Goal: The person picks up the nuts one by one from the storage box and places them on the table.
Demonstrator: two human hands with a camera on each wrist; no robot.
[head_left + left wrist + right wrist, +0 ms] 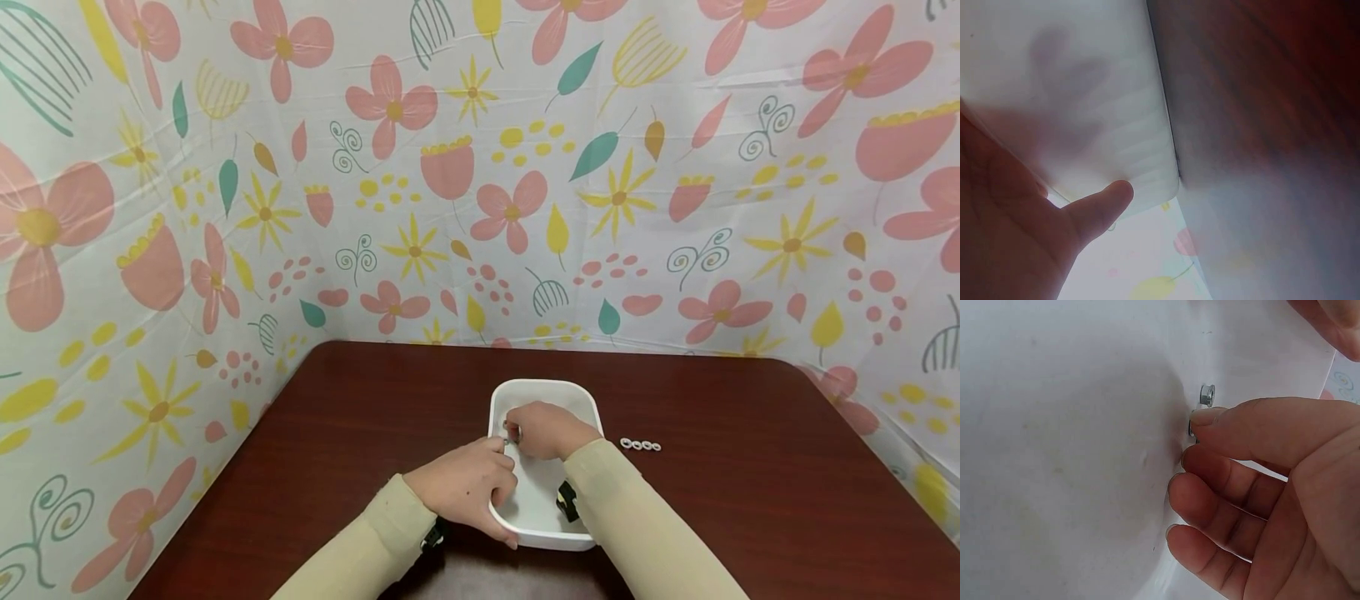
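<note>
A white rounded plastic tray (542,537) stands on the table. My left hand (465,483) grips its left wall, with fingers over the rim and the thumb (1107,203) pressed against the outside. Inside the tray, near the far left, my right hand (551,429) pinches a small metal nut (1192,430) between thumb and forefinger; the fingers hide most of it. Just beyond the thumb tip, a second small metal nut (1207,395) with a flange lies against the tray wall. The other right fingers are loosely bent.
Several small ring-shaped metal pieces (640,445) lie in a row on the dark brown table (390,392), right of the tray. A flower-patterned curtain (480,175) hangs behind the table and along its sides. A dark wrist device (567,501) shows under the right sleeve.
</note>
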